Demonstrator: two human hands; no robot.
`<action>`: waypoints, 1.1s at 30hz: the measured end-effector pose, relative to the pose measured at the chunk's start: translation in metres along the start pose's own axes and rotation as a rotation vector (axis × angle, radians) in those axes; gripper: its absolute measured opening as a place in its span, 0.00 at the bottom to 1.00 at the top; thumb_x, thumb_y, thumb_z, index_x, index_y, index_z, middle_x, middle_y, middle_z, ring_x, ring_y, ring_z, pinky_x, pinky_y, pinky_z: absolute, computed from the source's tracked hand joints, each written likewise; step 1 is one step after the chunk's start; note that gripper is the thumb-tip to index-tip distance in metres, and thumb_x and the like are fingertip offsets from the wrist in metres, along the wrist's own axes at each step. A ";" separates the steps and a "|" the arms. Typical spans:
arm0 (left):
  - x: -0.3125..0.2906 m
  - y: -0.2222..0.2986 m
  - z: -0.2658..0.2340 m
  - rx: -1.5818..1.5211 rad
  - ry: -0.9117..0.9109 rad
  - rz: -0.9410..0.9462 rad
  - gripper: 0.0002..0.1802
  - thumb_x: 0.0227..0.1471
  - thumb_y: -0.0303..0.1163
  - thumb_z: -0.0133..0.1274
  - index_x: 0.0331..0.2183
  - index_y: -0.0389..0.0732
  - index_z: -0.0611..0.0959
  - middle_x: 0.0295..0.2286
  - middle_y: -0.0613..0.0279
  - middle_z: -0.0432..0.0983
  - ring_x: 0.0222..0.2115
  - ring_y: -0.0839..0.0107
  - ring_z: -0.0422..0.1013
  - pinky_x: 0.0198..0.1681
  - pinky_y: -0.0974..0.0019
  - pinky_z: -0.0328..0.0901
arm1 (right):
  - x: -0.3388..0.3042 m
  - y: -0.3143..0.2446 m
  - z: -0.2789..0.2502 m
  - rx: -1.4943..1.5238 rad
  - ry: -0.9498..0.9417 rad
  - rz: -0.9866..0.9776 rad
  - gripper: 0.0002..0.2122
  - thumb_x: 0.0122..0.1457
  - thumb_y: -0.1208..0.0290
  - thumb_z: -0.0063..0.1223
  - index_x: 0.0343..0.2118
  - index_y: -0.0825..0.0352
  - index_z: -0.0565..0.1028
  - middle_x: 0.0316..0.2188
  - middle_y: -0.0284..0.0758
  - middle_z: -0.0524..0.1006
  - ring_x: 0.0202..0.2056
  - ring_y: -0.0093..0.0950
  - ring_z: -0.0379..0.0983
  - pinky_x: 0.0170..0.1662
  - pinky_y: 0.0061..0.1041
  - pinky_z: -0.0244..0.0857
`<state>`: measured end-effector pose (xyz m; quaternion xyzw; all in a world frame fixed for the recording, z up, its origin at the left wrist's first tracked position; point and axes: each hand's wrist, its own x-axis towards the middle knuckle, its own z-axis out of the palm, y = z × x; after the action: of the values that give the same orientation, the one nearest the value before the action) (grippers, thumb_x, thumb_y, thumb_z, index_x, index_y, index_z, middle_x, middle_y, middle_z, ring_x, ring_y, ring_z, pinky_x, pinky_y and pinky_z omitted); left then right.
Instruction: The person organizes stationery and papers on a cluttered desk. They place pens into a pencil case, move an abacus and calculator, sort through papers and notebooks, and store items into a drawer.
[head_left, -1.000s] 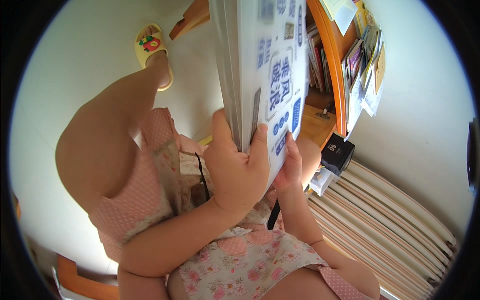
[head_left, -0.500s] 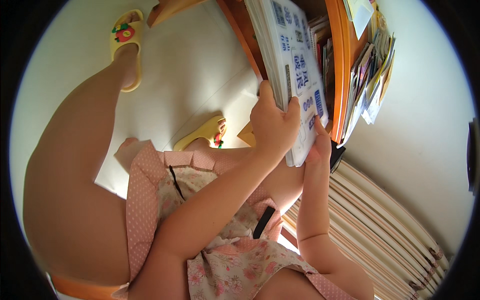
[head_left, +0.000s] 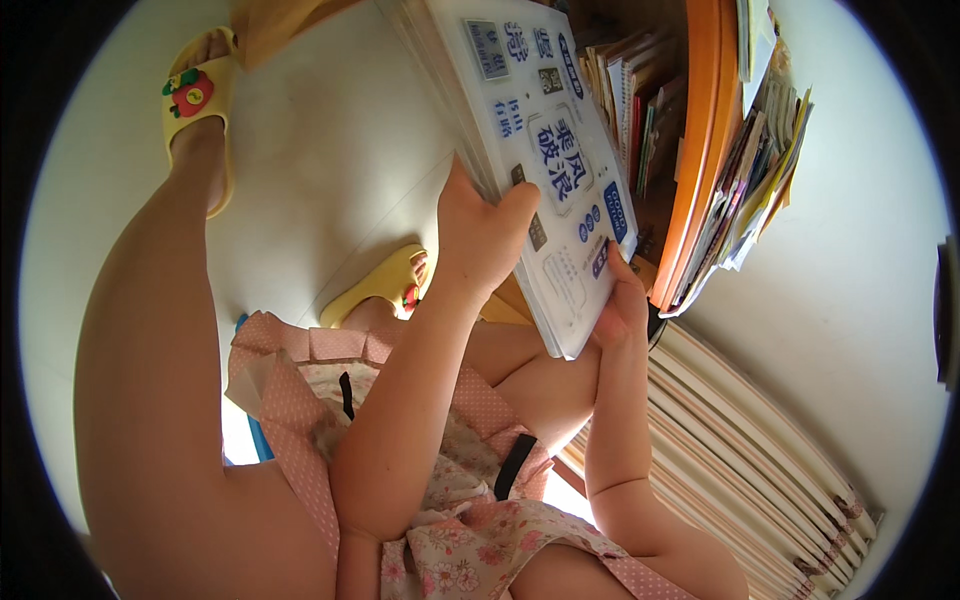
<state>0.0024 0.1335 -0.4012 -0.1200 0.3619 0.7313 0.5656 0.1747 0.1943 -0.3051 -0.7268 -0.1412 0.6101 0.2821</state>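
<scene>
Both hands pinch the stack of white workbooks [head_left: 545, 160]: left hand [head_left: 480, 235] on spine edge, right hand [head_left: 620, 315] under lower corner. Shelf [head_left: 700, 150] just right. Risk: loose stack fans, slips.

Bare arms, pink dress, yellow slippers

The dress [head_left: 330, 400] pairs pink polka-dot ruffles with a floral print and what looks like a black strap; each yellow slipper [head_left: 200, 110] bears a red fruit-shaped ornament.
</scene>
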 end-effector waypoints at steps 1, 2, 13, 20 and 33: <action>0.000 0.000 0.000 0.002 0.004 0.018 0.24 0.42 0.25 0.48 0.46 0.32 0.69 0.36 0.52 0.74 0.36 0.68 0.72 0.40 0.65 0.67 | 0.001 0.000 0.002 0.008 -0.016 0.028 0.17 0.63 0.67 0.43 0.52 0.69 0.64 0.51 0.42 0.69 0.53 0.39 0.64 0.57 0.43 0.58; 0.001 0.001 0.001 0.005 0.009 0.038 0.24 0.43 0.25 0.47 0.45 0.32 0.70 0.35 0.52 0.75 0.34 0.68 0.72 0.38 0.66 0.68 | 0.001 0.000 0.004 0.016 -0.026 0.056 0.17 0.63 0.67 0.44 0.52 0.69 0.65 0.51 0.42 0.69 0.53 0.39 0.64 0.57 0.43 0.58; -0.011 0.013 0.014 0.107 -0.082 0.046 0.19 0.46 0.27 0.47 0.43 0.32 0.72 0.26 0.53 0.77 0.23 0.70 0.74 0.29 0.67 0.68 | -0.008 -0.004 0.014 0.016 -0.171 -0.049 0.21 0.59 0.65 0.42 0.54 0.69 0.64 0.53 0.42 0.68 0.54 0.42 0.63 0.58 0.45 0.54; 0.013 -0.011 0.054 0.118 -0.327 0.128 0.23 0.46 0.27 0.46 0.47 0.33 0.70 0.31 0.45 0.76 0.30 0.58 0.74 0.35 0.61 0.67 | -0.012 -0.014 -0.006 0.195 -0.061 -0.307 0.22 0.59 0.65 0.36 0.54 0.69 0.63 0.53 0.41 0.67 0.55 0.41 0.61 0.59 0.44 0.52; 0.028 -0.068 0.118 0.275 -0.433 -0.158 0.34 0.45 0.29 0.48 0.56 0.40 0.62 0.39 0.39 0.74 0.41 0.44 0.71 0.45 0.55 0.65 | -0.014 0.008 0.002 0.843 -0.182 -0.138 0.19 0.56 0.66 0.54 0.46 0.73 0.67 0.45 0.40 0.71 0.51 0.35 0.63 0.57 0.36 0.56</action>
<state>0.0832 0.2391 -0.3604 0.0892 0.3179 0.6376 0.6961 0.1683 0.1804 -0.2989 -0.4803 0.0479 0.6555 0.5808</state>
